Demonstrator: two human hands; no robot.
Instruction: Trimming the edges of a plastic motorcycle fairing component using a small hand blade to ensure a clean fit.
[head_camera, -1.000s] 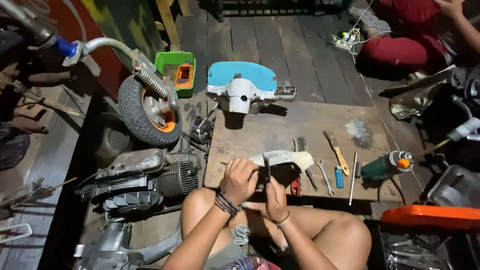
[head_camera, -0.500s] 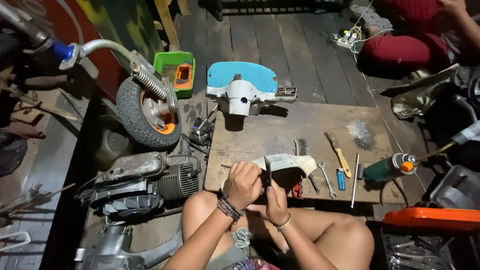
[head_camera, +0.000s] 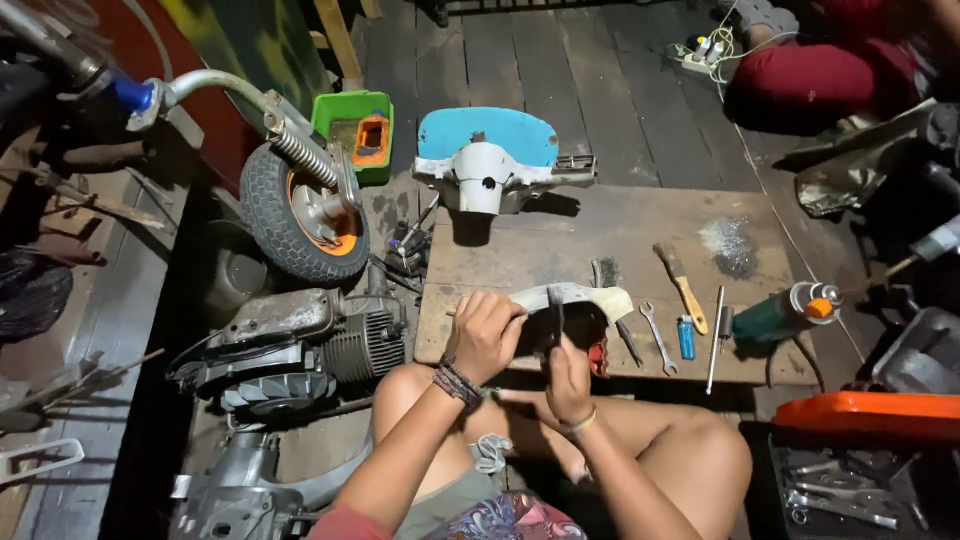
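Left hand (head_camera: 484, 333) clamps the pale curved part (head_camera: 575, 298) on the wooden board (head_camera: 600, 240) — right hand (head_camera: 566, 378), just below, grips a dark tool (head_camera: 556, 318); pin the part flat.

On the wooden board (head_camera: 600, 240), a wrench (head_camera: 657, 337) lies between a wire brush (head_camera: 612, 300) and a lighter (head_camera: 686, 338).

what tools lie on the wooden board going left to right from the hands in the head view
left hand → right hand → wire brush → spanner → blue lighter → wooden-handled brush → long thin screwdriver → green angle grinder
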